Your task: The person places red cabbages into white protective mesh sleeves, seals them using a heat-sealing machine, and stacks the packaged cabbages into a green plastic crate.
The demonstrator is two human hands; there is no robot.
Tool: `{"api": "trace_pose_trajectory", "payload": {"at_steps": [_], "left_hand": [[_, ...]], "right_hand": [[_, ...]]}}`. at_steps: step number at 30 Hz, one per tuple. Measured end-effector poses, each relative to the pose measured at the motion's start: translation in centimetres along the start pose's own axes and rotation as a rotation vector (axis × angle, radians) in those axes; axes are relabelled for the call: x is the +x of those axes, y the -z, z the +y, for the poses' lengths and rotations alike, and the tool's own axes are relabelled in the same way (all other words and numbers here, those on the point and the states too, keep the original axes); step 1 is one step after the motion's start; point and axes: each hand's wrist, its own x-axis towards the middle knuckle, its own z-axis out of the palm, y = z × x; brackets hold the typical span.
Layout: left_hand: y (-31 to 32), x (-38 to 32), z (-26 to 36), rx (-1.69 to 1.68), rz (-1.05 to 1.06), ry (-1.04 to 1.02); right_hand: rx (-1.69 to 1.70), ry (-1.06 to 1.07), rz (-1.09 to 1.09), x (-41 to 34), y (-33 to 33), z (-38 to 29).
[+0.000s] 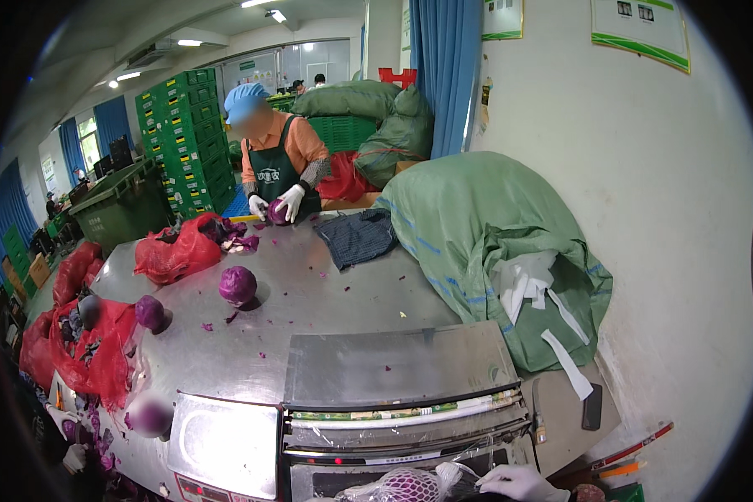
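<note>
At the bottom edge, my right hand [521,482] wears a white glove, fingers pointing left. Its fingertips meet clear film beside a red cabbage [408,486] in white netting; whether they grip the film is unclear. My left hand is out of view. The netted cabbage lies at the front of a film wrapping machine [401,367], cut off by the picture's edge. Behind it runs a printed film roll [408,411]. Left of the machine sits a scale [226,439] with a bright steel plate and lit red digits.
Bare red cabbages [238,285] stand on the steel table [326,301]. Across it, a co-worker [282,157] holds another cabbage; gloved hands [66,420] of someone else show at left. Red mesh sacks [94,351], a green woven sack [477,226] and a phone [592,406] lie around.
</note>
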Motion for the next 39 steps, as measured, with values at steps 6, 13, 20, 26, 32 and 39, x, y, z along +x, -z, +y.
{"api": "trace_pose_trajectory", "payload": {"at_steps": [6, 13, 20, 26, 32, 39], "left_hand": [[0.7, 0.4, -5.4, 0.384, 0.348, -0.387], [-0.7, -1.8, -7.9, -0.309, 0.527, -0.884], [0.4, -1.5, -14.2, -0.258, 0.736, -0.505], [-2.6, 4.4, -10.6, 0.115, 0.652, -0.797], [-3.9, 3.9, -4.5, 0.204, -0.074, -0.62], [1.2, 6.1, -8.2, 0.296, -0.423, 0.036]], "right_hand": [[0.023, 0.392, 0.439, 2.9, -3.5, -0.6], [0.931, 0.122, 0.414, 5.8, -4.3, -2.5], [0.303, 0.283, 0.561, 7.8, -8.6, 3.3], [0.118, 0.598, 0.276, 12.0, -17.7, -0.6], [0.026, 1.086, 0.323, 9.9, -15.7, -7.2], [-0.175, 0.979, -0.287, 8.7, -16.1, -9.5]]}}
